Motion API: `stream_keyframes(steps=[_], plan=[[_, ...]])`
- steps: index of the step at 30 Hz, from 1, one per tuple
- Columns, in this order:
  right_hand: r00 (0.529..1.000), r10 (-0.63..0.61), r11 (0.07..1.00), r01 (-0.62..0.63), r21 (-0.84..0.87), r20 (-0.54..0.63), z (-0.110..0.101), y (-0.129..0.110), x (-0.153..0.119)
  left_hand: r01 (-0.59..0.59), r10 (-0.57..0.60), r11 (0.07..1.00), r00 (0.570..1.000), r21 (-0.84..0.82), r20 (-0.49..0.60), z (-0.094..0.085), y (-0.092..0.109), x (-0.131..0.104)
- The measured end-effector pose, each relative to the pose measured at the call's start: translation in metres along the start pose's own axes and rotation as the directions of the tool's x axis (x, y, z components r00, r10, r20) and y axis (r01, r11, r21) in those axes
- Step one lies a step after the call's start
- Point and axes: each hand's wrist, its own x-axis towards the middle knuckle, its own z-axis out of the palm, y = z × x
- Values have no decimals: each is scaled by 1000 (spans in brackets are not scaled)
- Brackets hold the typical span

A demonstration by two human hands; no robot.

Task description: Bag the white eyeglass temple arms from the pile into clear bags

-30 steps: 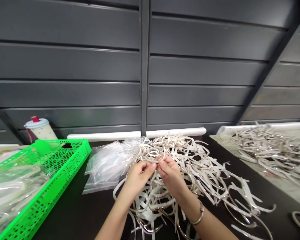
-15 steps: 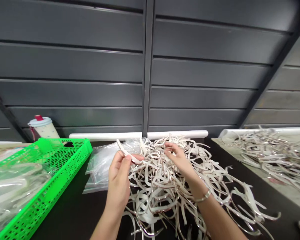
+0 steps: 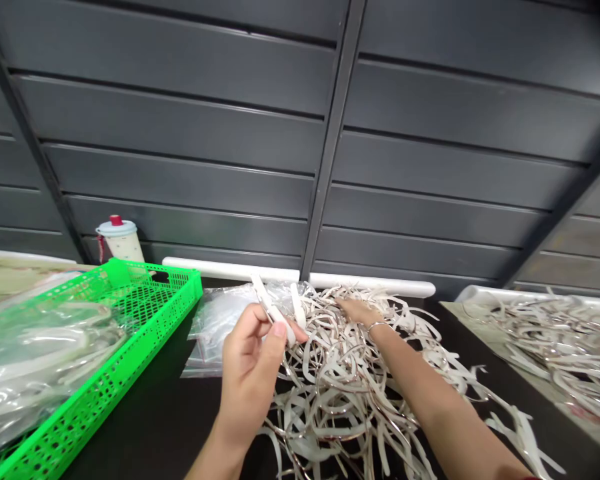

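A large tangled pile of white and silvery curved strips (image 3: 350, 387) lies on the black table. My left hand (image 3: 257, 353) is closed on a white strip (image 3: 271, 308), pinched between thumb and fingers above the pile's left edge. Farther back, my right hand (image 3: 357, 311), with a bracelet at the wrist, reaches into the upper part of the pile. Its fingertips are hidden among the strips, so what it grips, if anything, cannot be made out.
Clear plastic bags (image 3: 215, 320) lie left of the pile. A green crate (image 3: 105, 360) holds bagged strips (image 3: 45, 360). Behind it stands a cup (image 3: 125, 241). Another heap of strips (image 3: 570, 347) is at the right. White tubes (image 3: 230, 269) run along the grey wall (image 3: 220, 153).
My right hand has moved from above the pile down into its back part. My left hand still holds the strip, now more upright. The view has shifted and tilted.
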Motion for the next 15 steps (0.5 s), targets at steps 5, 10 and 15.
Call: stream_keyframes(steps=[5, 10, 15], plan=[[1000, 2, 1000, -2, 30, -9, -15, 13, -7, 20, -20, 1000, 999, -12, 36, -4, 1, 0], [979, 34, 984, 2, 176, -203, -74, 26, -35, 51, -50, 997, 999, -57, 21, -4, 3, 0], [952, 22, 946, 79, 314, -306, -115, 27, -70, 90, -88, 996, 993, -25, 80, -4, -1, 2]])
